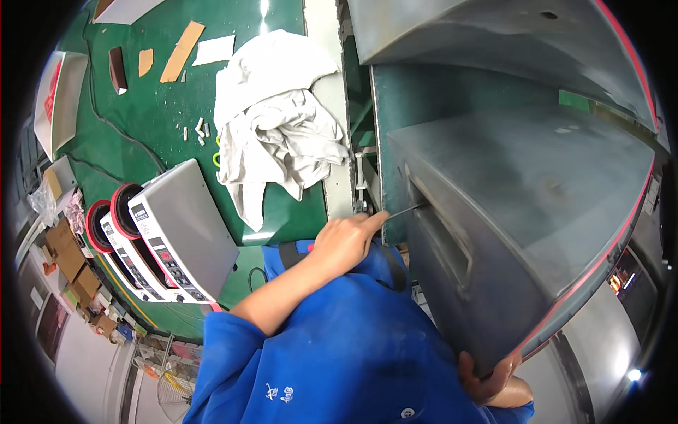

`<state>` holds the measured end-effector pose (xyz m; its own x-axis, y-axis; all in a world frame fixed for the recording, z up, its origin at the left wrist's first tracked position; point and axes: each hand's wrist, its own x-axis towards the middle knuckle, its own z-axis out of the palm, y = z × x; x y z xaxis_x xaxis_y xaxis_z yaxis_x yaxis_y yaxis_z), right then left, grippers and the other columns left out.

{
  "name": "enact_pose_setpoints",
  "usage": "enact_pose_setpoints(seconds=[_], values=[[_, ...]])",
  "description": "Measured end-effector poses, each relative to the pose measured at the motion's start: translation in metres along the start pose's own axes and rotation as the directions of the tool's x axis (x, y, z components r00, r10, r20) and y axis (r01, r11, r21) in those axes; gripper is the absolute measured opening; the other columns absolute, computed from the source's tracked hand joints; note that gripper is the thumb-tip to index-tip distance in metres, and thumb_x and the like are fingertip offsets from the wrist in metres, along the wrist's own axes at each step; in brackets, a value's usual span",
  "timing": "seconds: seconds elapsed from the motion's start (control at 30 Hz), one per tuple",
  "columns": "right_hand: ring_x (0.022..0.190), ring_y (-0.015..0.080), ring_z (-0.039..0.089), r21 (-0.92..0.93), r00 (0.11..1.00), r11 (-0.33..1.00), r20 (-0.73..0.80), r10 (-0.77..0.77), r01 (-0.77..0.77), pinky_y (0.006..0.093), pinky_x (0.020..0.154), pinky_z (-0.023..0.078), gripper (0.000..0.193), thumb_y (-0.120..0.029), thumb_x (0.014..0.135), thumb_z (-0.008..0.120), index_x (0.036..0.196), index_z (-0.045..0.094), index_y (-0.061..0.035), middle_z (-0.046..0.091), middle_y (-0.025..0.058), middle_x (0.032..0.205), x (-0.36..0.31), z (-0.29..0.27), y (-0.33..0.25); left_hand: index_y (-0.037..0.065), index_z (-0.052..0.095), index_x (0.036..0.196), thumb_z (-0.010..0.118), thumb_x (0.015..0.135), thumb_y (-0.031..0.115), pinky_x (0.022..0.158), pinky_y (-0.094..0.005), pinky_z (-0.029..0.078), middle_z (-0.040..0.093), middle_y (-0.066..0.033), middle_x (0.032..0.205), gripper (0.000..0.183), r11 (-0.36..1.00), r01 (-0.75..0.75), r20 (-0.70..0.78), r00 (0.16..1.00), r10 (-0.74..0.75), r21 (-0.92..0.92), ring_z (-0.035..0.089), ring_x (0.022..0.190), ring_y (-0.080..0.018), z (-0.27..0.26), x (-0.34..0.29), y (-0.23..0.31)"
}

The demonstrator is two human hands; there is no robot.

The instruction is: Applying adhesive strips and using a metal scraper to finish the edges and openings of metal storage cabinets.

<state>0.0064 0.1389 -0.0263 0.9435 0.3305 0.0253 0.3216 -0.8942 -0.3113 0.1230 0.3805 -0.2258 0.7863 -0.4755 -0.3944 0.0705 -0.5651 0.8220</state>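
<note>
A large dark grey moulded casing (600, 166) with a red edge stands at my right, its face with a recessed slot (452, 244) turned towards me. My left hand (346, 244) is closed on a thin metal rod tool (404, 211), whose handle is hidden in the fingers. The rod's far end reaches the upper end of the slot. At the casing's lower near corner, my right hand (487, 378) grips the edge from below, fingers curled round it. Above it is a second grey casing (480, 32).
Left of me, a green table (162, 35) carries a crumpled white cloth (282, 127), cardboard scraps (182, 51) and small white pieces. Grey-white box devices (191, 226) with red-rimmed black rings stand at its near side, with a black cable (127, 134) behind. A fan (174, 396) stands lower left.
</note>
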Motion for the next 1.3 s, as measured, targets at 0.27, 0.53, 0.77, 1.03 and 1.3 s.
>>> enact_pose_setpoints(seconds=[0.27,0.53,0.77,1.03,1.3], values=[[0.094,0.0431,0.05,-0.088,0.999,0.995,-0.012,0.048,-0.049,0.0498,0.078,0.041,0.068,-0.011,0.075,0.064,0.124,0.023,0.0137,0.041,0.0396,0.108,0.003,0.002,-0.007,0.003,0.06,0.097,0.054,0.077,0.001,0.058,-0.0387,0.048,0.062,-0.0157,0.08,0.021,1.0,-0.009,-0.005,1.0,0.009,-0.004,0.06,0.068,-0.0332,-0.005,0.01,-0.003],[0.089,0.0435,0.052,-0.105,0.997,0.992,-0.027,-0.066,0.063,0.0469,0.076,0.042,0.069,-0.016,0.076,0.065,0.122,0.025,0.0159,0.043,0.0397,0.105,0.015,0.003,-0.006,-0.001,0.06,0.093,0.054,0.082,0.008,0.06,-0.036,0.048,0.061,-0.017,0.079,0.015,0.988,-0.047,-0.11,0.994,0.03,-0.15,0.059,0.069,-0.0327,-0.009,0.008,-0.006],[0.092,0.043,0.052,-0.075,0.989,0.986,0.014,-0.147,0.148,0.0474,0.079,0.042,0.069,-0.015,0.076,0.064,0.122,0.023,0.0155,0.042,0.0411,0.106,0.041,0.005,-0.009,0.001,0.062,0.093,0.057,0.082,0.012,0.06,-0.0358,0.049,0.062,-0.0159,0.084,0.016,0.989,-0.011,-0.069,0.998,0.0,-0.149,0.06,0.07,-0.0317,-0.001,0.008,-0.005],[0.098,0.0436,0.049,-0.014,0.997,0.997,0.006,-0.074,0.074,0.0484,0.084,0.039,0.071,-0.013,0.075,0.064,0.124,0.021,0.0132,0.04,0.0409,0.111,0.035,0.005,-0.008,0.01,0.059,0.109,0.058,0.079,0.011,0.048,-0.0357,0.045,0.051,-0.0098,0.061,0.03,0.992,-0.085,-0.053,0.995,0.09,0.091,0.053,0.052,-0.0261,-0.008,0.0,0.0],[0.098,0.0468,0.049,-0.091,0.999,0.995,0.001,-0.05,0.05,0.0483,0.085,0.04,0.071,-0.013,0.076,0.064,0.124,0.02,0.0143,0.037,0.0434,0.111,0.007,0.002,-0.001,0.017,0.057,0.116,0.058,0.069,0.005,0.044,-0.0332,0.044,0.045,-0.0054,0.061,0.048,0.939,-0.162,-0.001,0.985,0.17,0.304,0.051,0.049,-0.0208,-0.022,-0.008,0.007]])
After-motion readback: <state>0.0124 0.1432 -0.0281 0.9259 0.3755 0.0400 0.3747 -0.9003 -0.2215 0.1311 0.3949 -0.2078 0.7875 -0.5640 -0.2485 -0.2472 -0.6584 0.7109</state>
